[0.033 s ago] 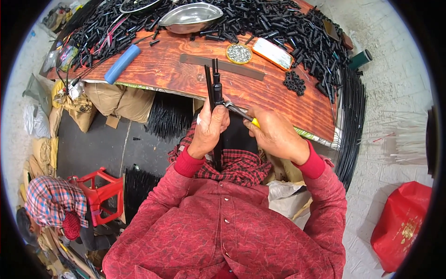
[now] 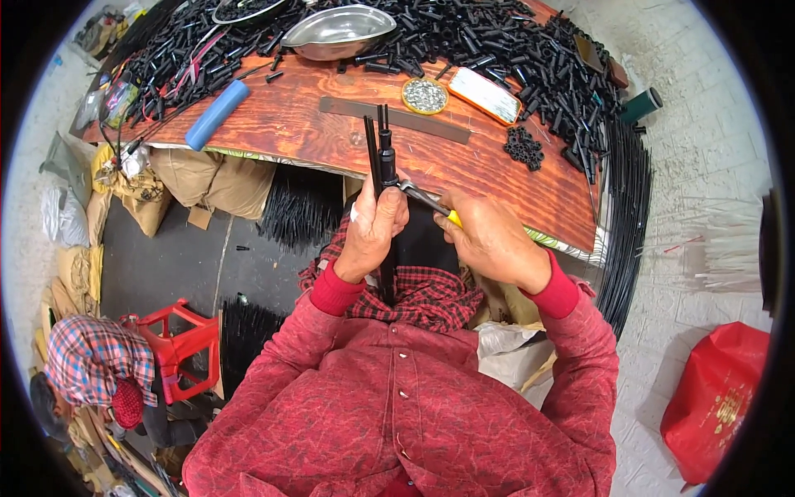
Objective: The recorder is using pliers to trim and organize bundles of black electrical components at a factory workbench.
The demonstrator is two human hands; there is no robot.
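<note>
Upright in front of my body, my left hand (image 2: 374, 228) is closed around thin black rods (image 2: 373, 149). A stepped black tubular fitting (image 2: 387, 161) sits around one rod just above my thumb. My right hand (image 2: 495, 236) is closed on a hand tool (image 2: 426, 197) with a metal head and a yellow grip. The tool's head meets the lower end of the fitting, beside my left thumb; its exact jaw shape is too small to tell. Below my left hand the rods run down toward my lap, partly hidden by the hand.
The wooden table (image 2: 273, 124) bears a heap of black tubes (image 2: 472, 50), a metal scale pan (image 2: 339, 33), a blue roll (image 2: 217, 114), a flat metal bar (image 2: 396, 120) and a round dish of small metal pieces (image 2: 425, 96). Another person (image 2: 99, 360) bends near a red stool (image 2: 178, 348).
</note>
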